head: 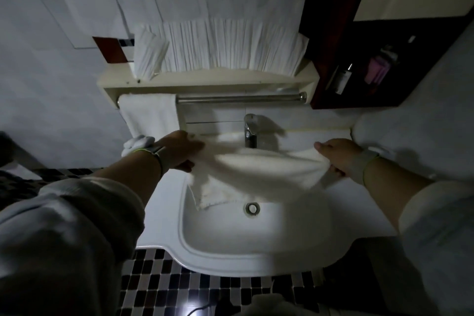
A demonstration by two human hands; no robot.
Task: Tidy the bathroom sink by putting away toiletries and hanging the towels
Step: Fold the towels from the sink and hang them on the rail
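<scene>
A white towel (259,169) is stretched between my two hands above the white sink (256,251). My left hand (179,149) grips its left end and my right hand (338,156) grips its right end. The towel sags in the middle and a corner hangs into the basin. Above it runs a metal towel bar (241,98) under a cream shelf (205,81). Another white towel (151,115) hangs over the bar's left end. A rolled white cloth (137,143) lies on the counter beside my left wrist.
A chrome faucet (250,131) stands behind the held towel. A dark wooden cabinet (333,33) at the right holds a bottle (342,79) and a pink item (377,69). A white curtain (218,46) hangs above the shelf. Mosaic floor tiles (166,290) lie below.
</scene>
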